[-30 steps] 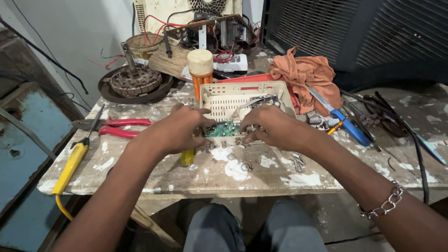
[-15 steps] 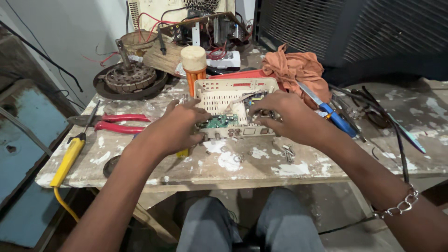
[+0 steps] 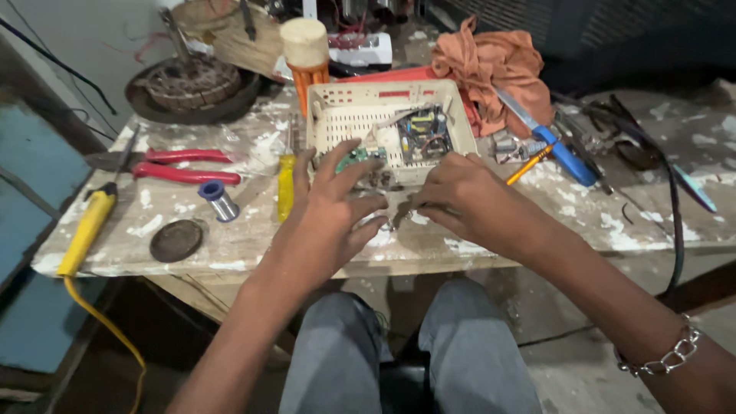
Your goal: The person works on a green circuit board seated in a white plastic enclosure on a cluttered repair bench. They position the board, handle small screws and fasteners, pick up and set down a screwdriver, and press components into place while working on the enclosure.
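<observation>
A cream plastic casing (image 3: 360, 115) lies open on the paint-spattered bench (image 3: 253, 245), with a circuit board (image 3: 423, 134) inside it. A small green board (image 3: 354, 157) sits at the casing's front edge. My left hand (image 3: 330, 211) rests flat in front of it with its fingers spread, the fingertips reaching the green board. My right hand (image 3: 460, 199) is beside it, fingers curled together around a small metal part (image 3: 399, 211) that is mostly hidden.
Left of my hands lie a yellow screwdriver (image 3: 285, 188), a solder spool (image 3: 218, 201), red pliers (image 3: 184, 172), a dark round lid (image 3: 176, 240) and a yellow-handled corded tool (image 3: 88, 226). Behind are a motor stator (image 3: 192, 80), an orange bottle (image 3: 307, 50) and an orange rag (image 3: 491, 65). A blue-handled cutter (image 3: 560, 149) and black cable (image 3: 675, 199) lie right.
Both hands have drawn back from the casing toward the bench's front edge. My left hand's fingers have spread out, and the casing's inside is now uncovered.
</observation>
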`<state>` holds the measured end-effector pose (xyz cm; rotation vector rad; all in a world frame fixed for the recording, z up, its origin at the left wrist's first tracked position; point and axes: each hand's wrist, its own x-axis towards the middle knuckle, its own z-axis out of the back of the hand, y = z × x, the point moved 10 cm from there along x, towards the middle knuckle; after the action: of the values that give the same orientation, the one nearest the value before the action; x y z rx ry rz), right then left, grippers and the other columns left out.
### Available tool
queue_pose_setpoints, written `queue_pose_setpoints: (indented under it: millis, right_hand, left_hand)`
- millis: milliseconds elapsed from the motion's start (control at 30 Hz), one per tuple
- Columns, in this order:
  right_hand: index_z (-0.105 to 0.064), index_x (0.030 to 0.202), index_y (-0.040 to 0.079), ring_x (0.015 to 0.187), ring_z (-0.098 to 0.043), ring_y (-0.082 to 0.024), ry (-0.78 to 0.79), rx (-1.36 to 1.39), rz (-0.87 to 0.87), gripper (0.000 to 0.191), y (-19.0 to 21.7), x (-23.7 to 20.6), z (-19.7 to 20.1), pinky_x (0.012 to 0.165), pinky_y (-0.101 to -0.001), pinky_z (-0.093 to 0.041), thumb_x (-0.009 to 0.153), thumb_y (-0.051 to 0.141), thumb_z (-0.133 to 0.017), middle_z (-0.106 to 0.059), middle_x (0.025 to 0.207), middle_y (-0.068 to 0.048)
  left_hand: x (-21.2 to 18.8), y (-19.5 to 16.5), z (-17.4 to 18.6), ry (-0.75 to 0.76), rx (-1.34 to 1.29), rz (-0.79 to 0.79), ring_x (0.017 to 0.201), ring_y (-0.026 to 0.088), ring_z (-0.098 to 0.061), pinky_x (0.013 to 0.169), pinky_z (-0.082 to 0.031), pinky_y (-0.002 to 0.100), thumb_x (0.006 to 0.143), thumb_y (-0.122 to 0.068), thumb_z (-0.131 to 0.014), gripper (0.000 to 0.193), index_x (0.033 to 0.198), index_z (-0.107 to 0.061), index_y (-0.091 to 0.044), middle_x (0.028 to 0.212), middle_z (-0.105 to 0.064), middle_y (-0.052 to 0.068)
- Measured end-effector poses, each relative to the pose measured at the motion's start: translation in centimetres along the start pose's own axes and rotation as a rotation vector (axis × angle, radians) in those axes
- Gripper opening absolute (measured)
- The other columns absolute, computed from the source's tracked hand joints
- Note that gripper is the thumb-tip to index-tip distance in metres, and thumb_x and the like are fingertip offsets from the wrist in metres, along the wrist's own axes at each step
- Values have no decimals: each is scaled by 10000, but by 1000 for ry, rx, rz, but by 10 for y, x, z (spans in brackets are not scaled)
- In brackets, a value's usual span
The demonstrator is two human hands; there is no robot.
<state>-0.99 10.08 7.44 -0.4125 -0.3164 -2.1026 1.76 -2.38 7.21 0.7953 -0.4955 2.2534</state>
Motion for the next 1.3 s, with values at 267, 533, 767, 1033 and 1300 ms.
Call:
queue_pose_setpoints:
  millis: [267,533,767,1033,1300]
  right_hand:
    - [-756,992,68,964,-591,-295,-42,2,-22,183,-11,-13,-10,877,-441,-467,821,134,-770,-663,914,-69]
    - [-764,1028,59,991,-593,-286,-49,64,-20,203,-8,-2,-20,896,-425,-485,836,124,-760,-681,950,-65]
    - [-777,951,74,984,-601,-306,42,-11,-46,161,-15,7,-28,889,-437,-487,805,137,-759,-693,914,-72]
    - [-757,942,53,959,-636,-327,76,66,-127,143,-21,10,-33,886,-446,-495,811,110,-740,-695,912,-105]
    - [-733,906,56,954,-646,-346,142,-4,-213,104,-19,15,-33,825,-467,-513,840,134,-717,-683,930,-121]
  left_hand:
    - [-2,8,-19,-21,-13,44,1484,404,-274,1185,-153,681,761,-219,-822,210,936,-809,-105,1497,-479,140]
    - [-9,20,-19,-67,53,73,1503,406,-239,1195,-138,690,780,-228,-834,163,904,-824,-121,1525,-451,139]
    - [-11,21,-17,-130,46,33,1520,394,-238,1220,-152,663,804,-274,-849,225,963,-822,-117,1558,-441,125]
    - [-5,19,-17,-163,72,16,1485,392,-285,1188,-177,653,735,-262,-868,258,939,-821,-111,1519,-466,121]
    - [-6,20,-8,-199,43,57,1444,383,-346,1154,-234,616,716,-252,-879,248,901,-817,-98,1450,-526,110]
